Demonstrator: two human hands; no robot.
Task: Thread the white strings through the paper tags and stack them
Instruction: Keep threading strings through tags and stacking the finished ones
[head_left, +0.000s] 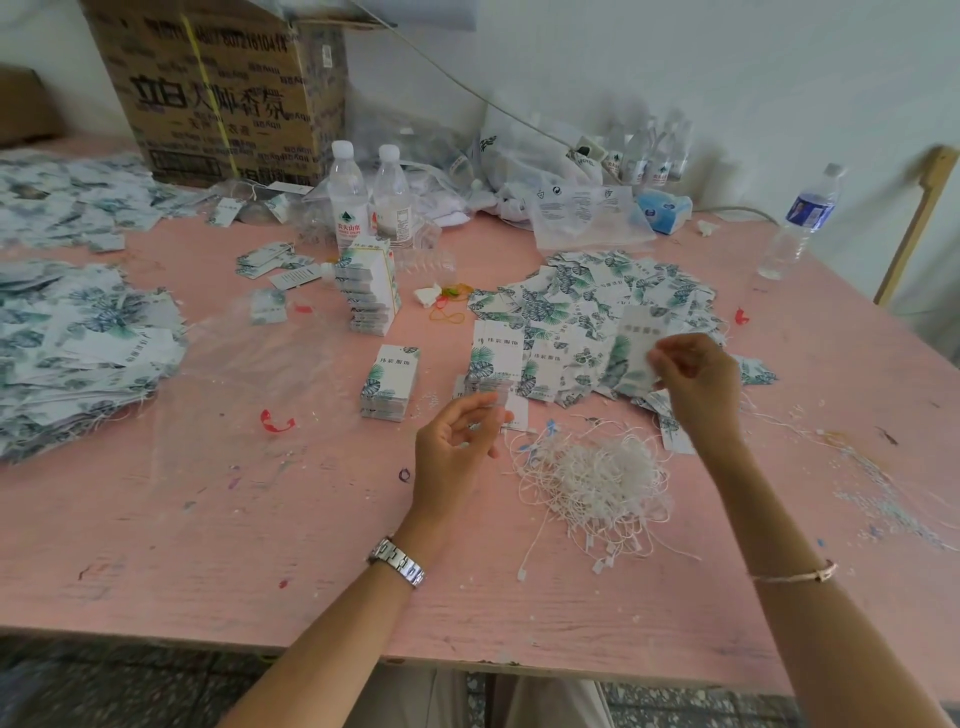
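Now at the threading step.
The right grip (696, 379) pinches a white leaf-printed paper tag (636, 358) at one o'clock from the heap of white strings (597, 478) on the pink counter (260, 519). The left grip (457, 441) is half-curled; whether it holds a string I cannot tell. Next, likely, a string end must go through the tag's hole.

Right hand (696, 384) pinches a white leaf-print paper tag (636, 348): motion-blurred, hole and print unreadable. Left hand (457, 447) fingertips smeared, can't tell if they hold anything. Brown printed cardboard box (223, 88) cut by top edge. Leaf-print tag heap (78, 353) runs off left edge.
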